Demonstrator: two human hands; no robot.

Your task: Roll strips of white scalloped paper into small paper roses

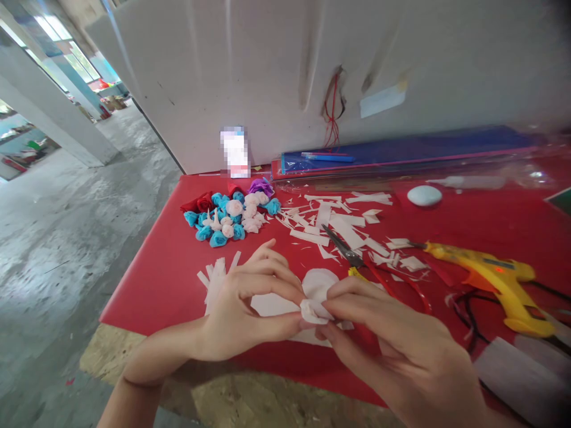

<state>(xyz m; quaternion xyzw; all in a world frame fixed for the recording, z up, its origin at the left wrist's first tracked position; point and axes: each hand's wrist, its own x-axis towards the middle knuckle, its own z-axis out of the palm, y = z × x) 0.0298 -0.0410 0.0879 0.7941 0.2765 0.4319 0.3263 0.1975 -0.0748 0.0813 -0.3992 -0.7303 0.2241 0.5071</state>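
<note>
Between my two hands is a small white paper flower, rolled up and pinched from both sides. My left hand grips it with thumb and index finger, the other fingers curved loosely above. On the opposite side my right hand closes thumb and fingertips on its edge. A round white paper piece shows just behind the flower. Beneath my left hand lie white paper strips and a larger white sheet. Scissors with red and yellow handles lie beyond my right hand.
Blue, white, red and purple paper flowers cluster at the back left of the red tabletop. White scraps spread across the middle. A yellow glue gun and its cord lie right. Behind are a white egg-shaped object and blue sheets.
</note>
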